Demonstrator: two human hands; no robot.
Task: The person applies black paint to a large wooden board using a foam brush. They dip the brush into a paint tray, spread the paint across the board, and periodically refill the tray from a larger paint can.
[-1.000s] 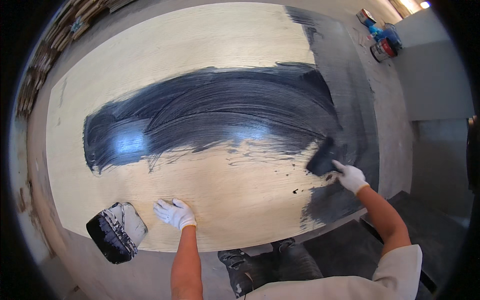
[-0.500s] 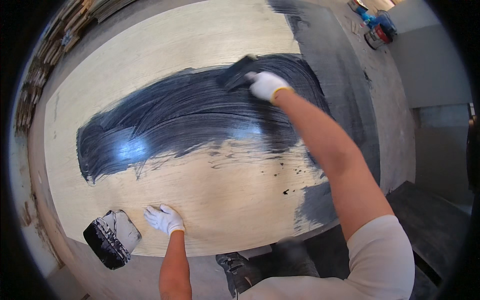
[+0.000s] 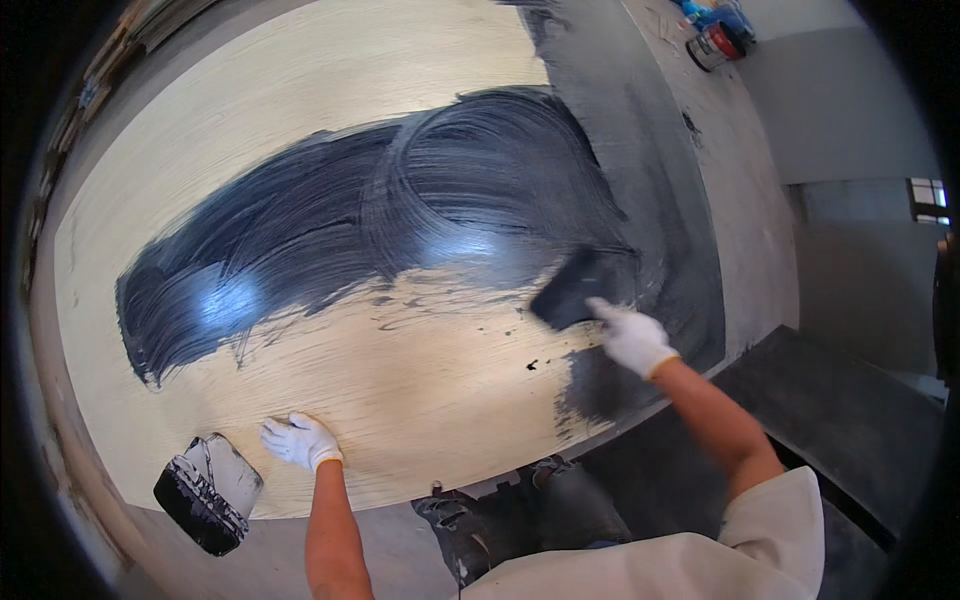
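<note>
A large pale wood-grain panel (image 3: 400,420) lies in front of me, with a broad band of wet black paint (image 3: 300,220) across its middle. My right hand (image 3: 636,342), in a white glove, is closed on a wide, flat black paintbrush (image 3: 568,290). The brush is at the right lower end of the wet band; motion blurs it slightly. My left hand (image 3: 302,441), also gloved in white, rests flat on bare wood near the panel's near edge, fingers stretched out. Beside it, at the near left corner, sits a paint-smeared white tub (image 3: 235,473) with black paint on it.
A dark coating covers the panel's right end (image 3: 650,130). On the floor beyond stand a black and red bucket (image 3: 713,46) and something blue (image 3: 720,12). A dark board (image 3: 800,385) lies at right; stacked boards (image 3: 125,45) line the far left.
My right hand has swept the brush from the band's upper edge down toward me and right, leaving a curved stroke. My left hand stays flat on the panel. The view has shifted.
</note>
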